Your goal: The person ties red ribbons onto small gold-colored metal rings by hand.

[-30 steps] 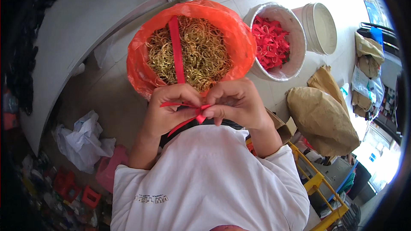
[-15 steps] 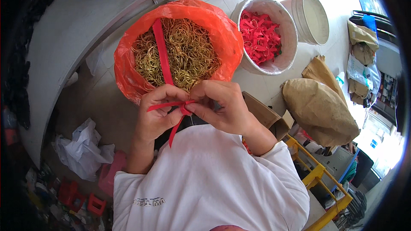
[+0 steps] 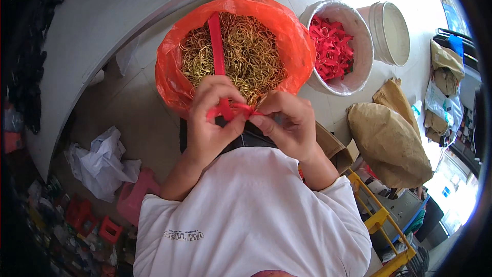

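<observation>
Both my hands meet in front of my shirt, at the near edge of an orange-red plastic bag (image 3: 168, 79) full of gold-coloured metal rings (image 3: 251, 46). My left hand (image 3: 212, 118) is closed, pinching a narrow red ribbon (image 3: 241, 109) with thumb and fingers. Against it, my right hand (image 3: 288, 123) pinches the same ribbon near its middle. The ribbon looks looped or knotted between the fingertips, which partly hide it. Whether a ring is in it I cannot tell. A flat red strip (image 3: 217, 46) lies across the rings, its near end behind my left hand.
Right of the bag stands a lined white bucket (image 3: 366, 46) with many red ribbon pieces (image 3: 332, 51); another pale bucket (image 3: 394, 33) is beside it. A grey table (image 3: 97, 25) curves along the left. Brown sacks (image 3: 387, 141) and a yellow frame (image 3: 379, 219) are at right.
The ribbon's tail hung down below my hands; now it is gathered between my fingers. My left hand has turned and risen over the ribbon. The surroundings have shifted slightly right in view.
</observation>
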Tool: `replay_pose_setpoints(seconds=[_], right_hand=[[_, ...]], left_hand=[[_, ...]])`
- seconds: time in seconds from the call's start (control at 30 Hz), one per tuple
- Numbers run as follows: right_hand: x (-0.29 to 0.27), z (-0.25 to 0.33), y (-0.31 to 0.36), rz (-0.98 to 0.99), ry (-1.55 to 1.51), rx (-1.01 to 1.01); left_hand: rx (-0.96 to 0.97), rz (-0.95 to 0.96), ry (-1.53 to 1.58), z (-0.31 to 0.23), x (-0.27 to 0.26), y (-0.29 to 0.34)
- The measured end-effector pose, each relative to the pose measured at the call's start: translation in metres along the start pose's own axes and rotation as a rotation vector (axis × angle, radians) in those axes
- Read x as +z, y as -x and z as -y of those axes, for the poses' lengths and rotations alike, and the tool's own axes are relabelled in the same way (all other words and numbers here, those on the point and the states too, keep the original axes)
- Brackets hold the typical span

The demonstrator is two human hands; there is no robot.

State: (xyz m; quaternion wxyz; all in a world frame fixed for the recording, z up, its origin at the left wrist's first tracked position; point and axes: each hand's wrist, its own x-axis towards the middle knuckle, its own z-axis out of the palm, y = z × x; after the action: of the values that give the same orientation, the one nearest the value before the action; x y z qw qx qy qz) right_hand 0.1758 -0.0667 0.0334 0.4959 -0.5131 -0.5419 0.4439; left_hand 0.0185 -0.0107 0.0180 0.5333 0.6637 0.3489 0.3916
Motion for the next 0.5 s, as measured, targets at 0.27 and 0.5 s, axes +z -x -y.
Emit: replay_pose_setpoints(seconds=[0.27,0.5], right_hand=[[0.013,0.007,0.000,-0.111,0.092,-0.049],[0.011,0.004,0.009,-0.313,-0.155,0.203]], left_hand=[[-0.143,0.011,0.100,-0.005,-0.005,0.010],[0.101,-0.075,-0.077,0.005,-0.008,0.011]])
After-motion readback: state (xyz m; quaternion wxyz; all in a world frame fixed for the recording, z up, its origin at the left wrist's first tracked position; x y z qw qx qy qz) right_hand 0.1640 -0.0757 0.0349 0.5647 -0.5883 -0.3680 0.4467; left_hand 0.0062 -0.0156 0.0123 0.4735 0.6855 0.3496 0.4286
